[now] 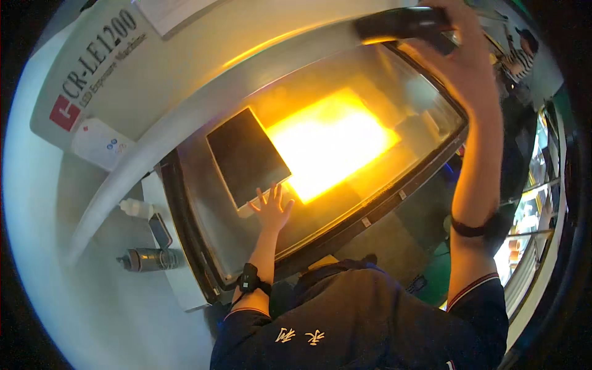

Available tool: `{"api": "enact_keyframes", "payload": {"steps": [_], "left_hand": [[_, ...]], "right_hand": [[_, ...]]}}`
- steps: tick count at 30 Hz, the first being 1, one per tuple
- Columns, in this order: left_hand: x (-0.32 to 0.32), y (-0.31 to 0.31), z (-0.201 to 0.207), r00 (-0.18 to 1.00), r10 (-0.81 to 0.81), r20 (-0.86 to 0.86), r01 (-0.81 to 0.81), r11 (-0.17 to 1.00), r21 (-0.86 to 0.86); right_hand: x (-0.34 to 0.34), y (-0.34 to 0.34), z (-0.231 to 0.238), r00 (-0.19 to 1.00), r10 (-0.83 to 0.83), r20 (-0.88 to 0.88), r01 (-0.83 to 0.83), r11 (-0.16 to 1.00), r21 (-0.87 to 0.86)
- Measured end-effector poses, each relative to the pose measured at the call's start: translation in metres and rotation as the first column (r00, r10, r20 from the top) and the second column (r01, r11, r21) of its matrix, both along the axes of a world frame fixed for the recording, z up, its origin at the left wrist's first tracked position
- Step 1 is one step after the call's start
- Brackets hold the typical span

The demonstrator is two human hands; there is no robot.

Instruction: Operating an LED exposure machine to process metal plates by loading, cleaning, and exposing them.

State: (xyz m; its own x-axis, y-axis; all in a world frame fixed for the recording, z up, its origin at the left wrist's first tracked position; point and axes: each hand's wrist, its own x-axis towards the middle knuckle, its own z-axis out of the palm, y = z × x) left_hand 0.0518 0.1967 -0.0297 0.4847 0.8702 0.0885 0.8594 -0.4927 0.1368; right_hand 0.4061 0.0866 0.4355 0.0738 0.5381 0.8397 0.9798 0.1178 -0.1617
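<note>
My left hand (271, 211) lies with its fingers spread at the near corner of a dark rectangular sheet (248, 157) with a pale border. The sheet rests on the glass bed (320, 216) of a machine, beside a glaring yellow-white lit rectangle (333, 143). Raised at the upper right, my right hand (472, 74) curls its fingers around the right end of a long black object (401, 24), whose kind I cannot make out. That object is up near the machine's curved lid edge, above the far side of the bed. Part of the right hand is cut off by the picture's edge.
A dark frame (364, 222) borders the bed. On the white ledge at the left are a dark bottle (148, 259), a phone (161, 231) and a white plastic bottle (137, 208). A pale curved panel (132, 139) arches overhead. Another person (523, 55) in stripes is far right.
</note>
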Motion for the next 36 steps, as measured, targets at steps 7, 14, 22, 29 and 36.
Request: {"api": "enact_keyframes", "payload": {"steps": [7,14,22,29,36], "left_hand": [[-0.010,-0.012,0.008,1.000,-0.022,-0.013,0.023,0.996,0.085],[0.048,-0.119,0.066,0.921,-0.305,0.241,0.384,0.810,-0.443],[0.141,-0.170,0.138,0.528,-0.274,0.804,0.739,-0.319,-0.594],[0.148,-0.067,0.006,0.995,0.029,0.094,-0.028,1.000,-0.009],[0.163,-0.070,0.016,0.999,0.033,-0.006,-0.033,0.998,0.047]], "right_hand": [[0.003,-0.054,-0.064,0.988,-0.033,0.151,0.057,0.986,-0.157],[-0.005,-0.140,-0.156,0.996,0.003,0.094,0.046,0.861,-0.507],[-0.008,-0.168,-0.318,0.994,-0.004,0.113,0.111,0.258,-0.960],[-0.006,-0.161,-0.407,0.992,0.129,0.013,0.009,0.032,-0.999],[0.008,-0.153,-0.404,0.949,0.284,-0.137,-0.107,-0.120,-0.987]]}}
